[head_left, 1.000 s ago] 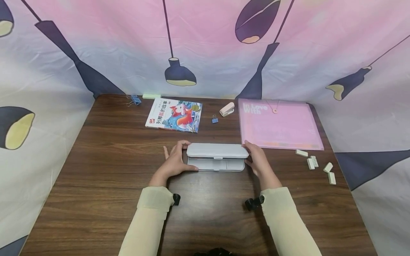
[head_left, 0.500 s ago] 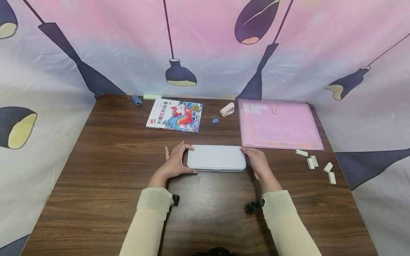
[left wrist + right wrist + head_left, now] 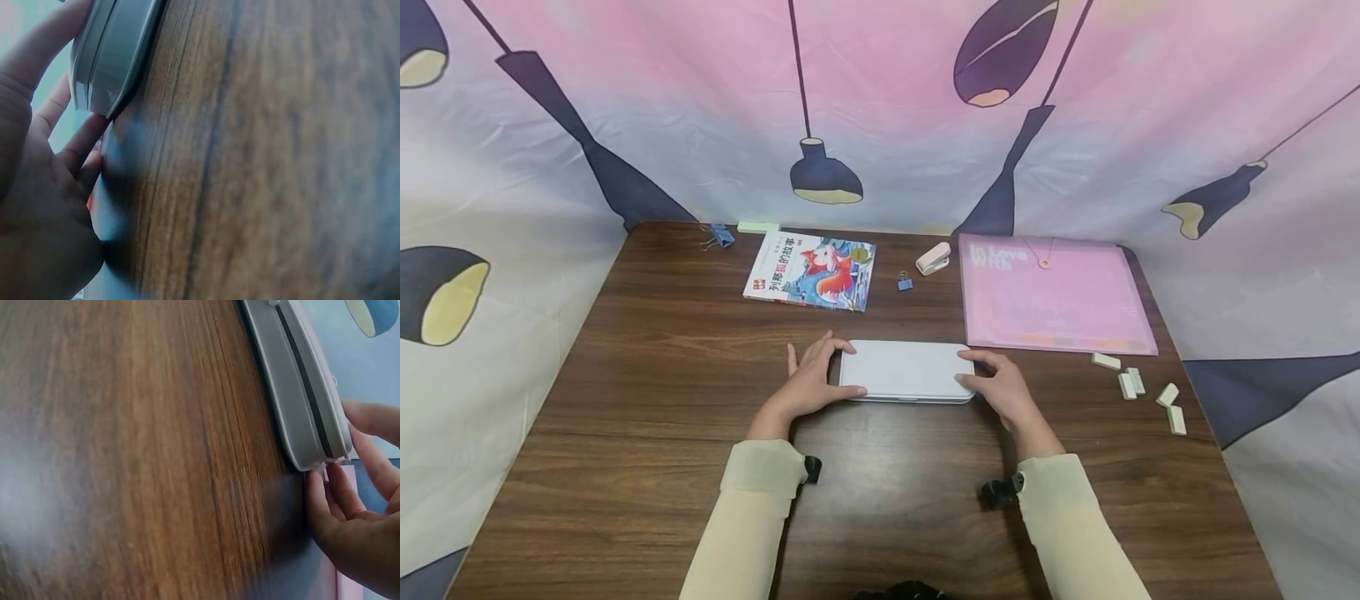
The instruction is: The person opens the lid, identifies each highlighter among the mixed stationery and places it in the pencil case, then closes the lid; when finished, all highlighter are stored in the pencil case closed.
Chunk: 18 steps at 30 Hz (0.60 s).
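A white pencil case (image 3: 904, 369) lies flat on the table with its lid down. In the head view my left hand (image 3: 808, 383) holds its left end, thumb at the front corner and index finger at the back. My right hand (image 3: 1006, 390) holds the other end, with thumb and index finger on the lid. A dark narrow gap shows between lid and base in the right wrist view, where the case (image 3: 294, 394) stands beside my fingers (image 3: 319, 503). From the left wrist, the thumb touches the lid side of the case (image 3: 115, 56). What is inside is hidden.
Behind the case lie a picture book (image 3: 810, 271), a blue binder clip (image 3: 905, 282), a pale pink stapler (image 3: 933, 259) and a pink folder (image 3: 1056, 296). Several small white blocks (image 3: 1127, 385) are at the right. Another blue clip (image 3: 722, 236) sits at the back left.
The pencil case's lid has come down from partly raised to lying on the base. My right thumb has moved from the case's right end onto the lid; the left hand has barely shifted.
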Tool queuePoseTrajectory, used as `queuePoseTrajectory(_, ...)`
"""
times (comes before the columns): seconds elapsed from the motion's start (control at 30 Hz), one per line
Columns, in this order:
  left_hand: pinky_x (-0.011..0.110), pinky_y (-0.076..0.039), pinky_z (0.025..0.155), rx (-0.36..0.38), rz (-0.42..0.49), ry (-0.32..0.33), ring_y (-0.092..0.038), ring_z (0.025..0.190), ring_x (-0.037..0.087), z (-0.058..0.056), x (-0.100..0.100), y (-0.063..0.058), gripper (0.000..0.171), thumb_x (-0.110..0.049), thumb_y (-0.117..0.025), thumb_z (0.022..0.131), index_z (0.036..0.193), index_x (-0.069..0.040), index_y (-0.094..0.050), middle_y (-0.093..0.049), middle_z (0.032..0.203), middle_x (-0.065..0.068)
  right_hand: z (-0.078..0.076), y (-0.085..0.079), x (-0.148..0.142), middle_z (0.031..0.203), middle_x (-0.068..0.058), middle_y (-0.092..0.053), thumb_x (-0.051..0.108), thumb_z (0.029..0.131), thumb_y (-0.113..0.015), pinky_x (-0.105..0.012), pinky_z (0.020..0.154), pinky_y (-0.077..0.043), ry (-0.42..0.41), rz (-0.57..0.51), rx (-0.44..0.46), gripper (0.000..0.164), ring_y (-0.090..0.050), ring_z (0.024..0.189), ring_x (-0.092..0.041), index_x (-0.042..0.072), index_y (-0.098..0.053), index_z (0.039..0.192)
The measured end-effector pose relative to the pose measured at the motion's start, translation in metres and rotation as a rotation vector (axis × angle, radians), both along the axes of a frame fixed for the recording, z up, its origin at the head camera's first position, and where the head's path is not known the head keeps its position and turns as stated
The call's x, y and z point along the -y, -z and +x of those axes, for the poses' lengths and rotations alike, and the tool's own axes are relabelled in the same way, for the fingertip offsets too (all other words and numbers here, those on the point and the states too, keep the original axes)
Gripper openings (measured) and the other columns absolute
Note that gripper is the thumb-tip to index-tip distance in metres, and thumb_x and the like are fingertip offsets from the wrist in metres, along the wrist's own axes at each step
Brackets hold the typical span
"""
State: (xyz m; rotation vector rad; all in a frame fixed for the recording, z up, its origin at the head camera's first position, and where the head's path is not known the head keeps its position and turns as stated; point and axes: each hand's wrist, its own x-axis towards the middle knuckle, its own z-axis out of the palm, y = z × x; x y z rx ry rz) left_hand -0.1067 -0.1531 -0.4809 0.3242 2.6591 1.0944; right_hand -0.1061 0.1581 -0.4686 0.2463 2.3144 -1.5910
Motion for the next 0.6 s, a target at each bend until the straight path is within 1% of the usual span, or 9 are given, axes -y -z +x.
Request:
queuePoseTrajectory(0.13,0.055,0.022,0.098,0.007,0.007,-0.007,-0.01,0.137,0.022,-0.0002,-0.001,-0.0009,0.057,-0.054,-0.069,0.07,0.113,-0.028,-0.042,-0.032,0.142,0.004,0.0018,-0.0002,-0.002,0.133,-0.01,-0.038,0.018,0.078,-0.07,-0.042,0.105,-0.023,-0.011,0.006,-0.004,0.042,-0.028,0.128,-0.026,0.014,-0.06,0.118)
queuePoseTrajectory(0.4,0.054,0.021,0.098,0.02,-0.002,-0.032,-0.011,0.136,0.022,-0.0005,-0.0017,-0.001,0.058,-0.054,-0.07,0.067,0.112,-0.028,-0.043,-0.031,0.142,0.004,0.003,-0.0007,-0.0017,0.133,-0.008,-0.038,0.019,0.078,-0.07,-0.043,0.106,-0.019,-0.004,0.024,-0.001,0.042,-0.027,0.129,-0.027,0.017,-0.06,0.118)
queuePoseTrajectory(0.6,0.055,0.02,0.098,0.009,0.001,-0.04,-0.012,0.136,0.022,-0.0007,-0.0029,-0.0006,0.057,-0.051,-0.073,0.067,0.111,-0.028,-0.044,-0.033,0.141,0.005,0.0035,0.0003,-0.0015,0.133,-0.007,-0.039,0.017,0.078,-0.069,-0.043,0.107,-0.018,-0.004,0.051,-0.013,0.04,-0.027,0.129,-0.027,0.017,-0.061,0.117)
